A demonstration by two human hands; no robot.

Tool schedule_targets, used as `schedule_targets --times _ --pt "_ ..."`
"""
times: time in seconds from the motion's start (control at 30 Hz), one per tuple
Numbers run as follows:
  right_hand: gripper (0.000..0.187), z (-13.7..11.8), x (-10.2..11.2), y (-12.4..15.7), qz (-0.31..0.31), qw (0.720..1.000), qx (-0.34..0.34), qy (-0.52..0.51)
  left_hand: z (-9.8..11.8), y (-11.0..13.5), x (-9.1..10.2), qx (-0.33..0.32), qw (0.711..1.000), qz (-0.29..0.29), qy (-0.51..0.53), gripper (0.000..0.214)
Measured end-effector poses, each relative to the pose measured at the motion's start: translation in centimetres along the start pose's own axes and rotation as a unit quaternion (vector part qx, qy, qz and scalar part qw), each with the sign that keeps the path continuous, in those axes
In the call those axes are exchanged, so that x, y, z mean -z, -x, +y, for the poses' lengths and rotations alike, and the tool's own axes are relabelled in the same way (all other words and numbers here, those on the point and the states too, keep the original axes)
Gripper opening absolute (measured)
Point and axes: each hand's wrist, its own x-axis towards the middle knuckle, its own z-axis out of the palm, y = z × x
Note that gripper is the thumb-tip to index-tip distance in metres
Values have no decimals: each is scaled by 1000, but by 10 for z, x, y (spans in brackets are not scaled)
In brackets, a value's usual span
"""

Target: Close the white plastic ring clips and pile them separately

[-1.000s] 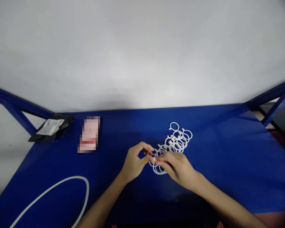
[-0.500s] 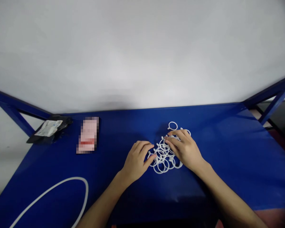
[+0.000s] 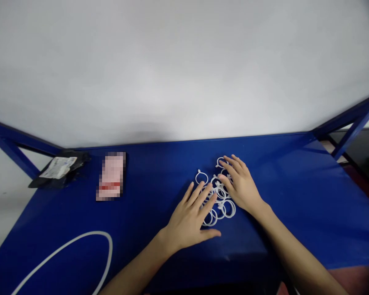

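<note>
A loose pile of thin white plastic rings (image 3: 229, 209), each with a small eyelet tab, lies on the blue table. My left hand (image 3: 189, 217) is spread palm down over the pile's left side, its fingers covering part of it. Just beyond those fingertips is a single ring (image 3: 202, 177). My right hand (image 3: 241, 183) rests at the right side of the pile with fingers apart. Its fingertips reach over another ring (image 3: 220, 162) at the far edge. Some rings are hidden beneath both hands.
A white rod or tube (image 3: 80, 236) curves across the table's near left. Farther back are a pixelated pink rectangular item (image 3: 112, 174) and a black plastic packet (image 3: 60, 168) with a white label. Blue frame bars (image 3: 353, 133) flank the table (image 3: 160, 164), with a pale wall behind.
My left hand has moved right and spread open over the rings. My right hand's fingers have straightened. One ring now lies apart at the pile's far left, and the rings are more bunched together.
</note>
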Motion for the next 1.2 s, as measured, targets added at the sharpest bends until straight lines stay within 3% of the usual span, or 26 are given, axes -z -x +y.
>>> schedule_targets --times 0.2,0.47,0.83,1.0,1.2 --pt "58 2 -14 6 -92 995 -28 24 -9 -1 1 53 998 -30 -12 82" --pt "66 -15 -24 13 -75 996 -7 52 -22 -5 5 100 995 -1 -7 79" --pt "72 -21 -21 14 -77 995 29 62 -36 -3 0 153 988 15 -14 85" --pt "66 -10 -17 10 -41 997 -1 68 -40 3 6 167 985 28 17 86" --pt "61 10 -11 4 7 996 -69 54 -59 14 13 217 975 55 14 74"
